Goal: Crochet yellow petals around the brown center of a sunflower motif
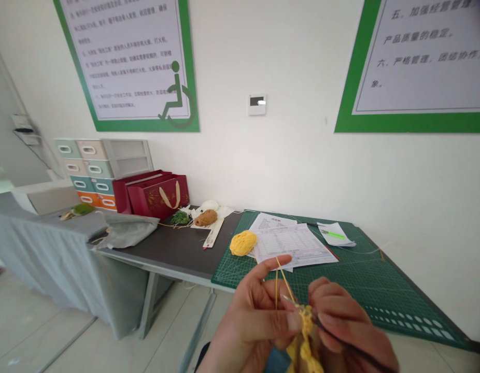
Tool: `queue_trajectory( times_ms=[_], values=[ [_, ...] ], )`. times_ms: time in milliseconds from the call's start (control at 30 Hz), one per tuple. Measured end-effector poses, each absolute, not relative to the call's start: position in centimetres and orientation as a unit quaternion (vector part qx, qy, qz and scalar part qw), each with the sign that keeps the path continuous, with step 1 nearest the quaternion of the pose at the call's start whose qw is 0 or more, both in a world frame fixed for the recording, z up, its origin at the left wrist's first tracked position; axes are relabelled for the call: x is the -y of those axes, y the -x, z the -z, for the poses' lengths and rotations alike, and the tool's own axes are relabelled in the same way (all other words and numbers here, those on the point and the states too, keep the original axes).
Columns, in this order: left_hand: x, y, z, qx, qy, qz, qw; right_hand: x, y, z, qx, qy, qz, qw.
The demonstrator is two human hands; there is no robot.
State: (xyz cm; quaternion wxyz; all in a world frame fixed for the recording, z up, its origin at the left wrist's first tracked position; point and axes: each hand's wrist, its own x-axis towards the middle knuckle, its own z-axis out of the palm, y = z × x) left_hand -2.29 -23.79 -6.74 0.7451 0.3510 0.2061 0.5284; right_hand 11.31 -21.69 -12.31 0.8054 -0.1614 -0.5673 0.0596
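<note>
Crocheting yellow yarn, both hands low in view at 6 o'clock.
Left hand [259,316]: index raised with the yarn strand [281,274] running over it, thumb and other fingers pinching the yellow crochet piece [305,342]. Right hand [349,326] just beside it at 3 o'clock, fingers closed around a dark crochet hook [341,339], tip at the piece. Strand leads up toward the yellow yarn ball [243,242] at 11 o'clock on the green cutting mat [360,290], beside the papers [290,241]. Bench [178,248] far left holds a red gift bag [158,196] and drawer unit [96,168].
</note>
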Motion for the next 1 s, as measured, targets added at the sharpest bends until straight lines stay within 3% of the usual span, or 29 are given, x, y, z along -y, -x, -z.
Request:
queue_trajectory(
  times_ms=[100,333,467,800,900,1000],
  values=[
    [23.6,2.4,6.9,-0.184,-0.35,-0.514,0.761,21.9,-10.4,11.8,0.524,0.098,-0.162,0.83],
    [23.3,2.4,7.1,-0.168,-0.368,-0.502,0.765,22.8,-11.0,11.0,0.492,0.058,-0.415,0.763],
    [23.5,2.6,6.9,-0.2,-0.382,-0.539,0.724,22.8,-11.0,11.0,0.478,0.081,-0.498,0.719],
    [23.4,3.0,7.1,-0.2,-0.425,-0.541,0.697,23.3,-11.1,11.4,0.439,0.128,-0.597,0.66],
    [23.6,3.0,6.6,-0.205,-0.435,-0.551,0.682,23.0,-11.2,11.9,0.489,0.108,-0.544,0.674],
    [24.2,2.7,6.1,-0.225,-0.441,-0.566,0.659,22.9,-11.4,12.1,0.55,0.14,-0.411,0.713]
  ],
)
